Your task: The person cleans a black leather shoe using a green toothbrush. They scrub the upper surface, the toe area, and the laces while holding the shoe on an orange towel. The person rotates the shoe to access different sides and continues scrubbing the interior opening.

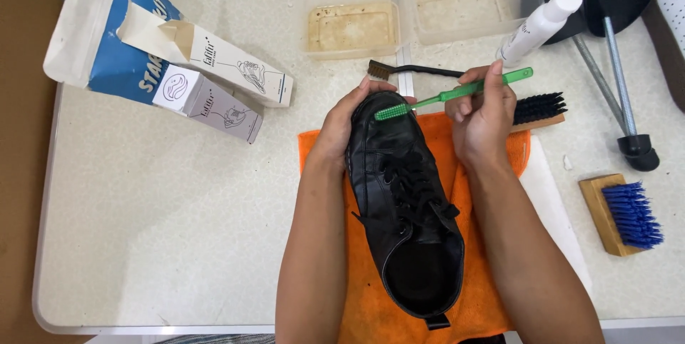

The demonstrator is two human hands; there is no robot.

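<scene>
Shoe (407, 201) in left hand's (341, 126) grip; right (481, 119) pinches toothbrush (449, 94); tubs (351, 26) hold brownish residue.

A black leather lace-up shoe (407, 205) is laid upright on an orange cloth (371, 308), its toe pointed away toward the far side of the table, its laces tied and its opening turned up near the table's front edge. A green toothbrush (451, 93) is held slanted, its bristle head pressed down on the toe cap
</scene>
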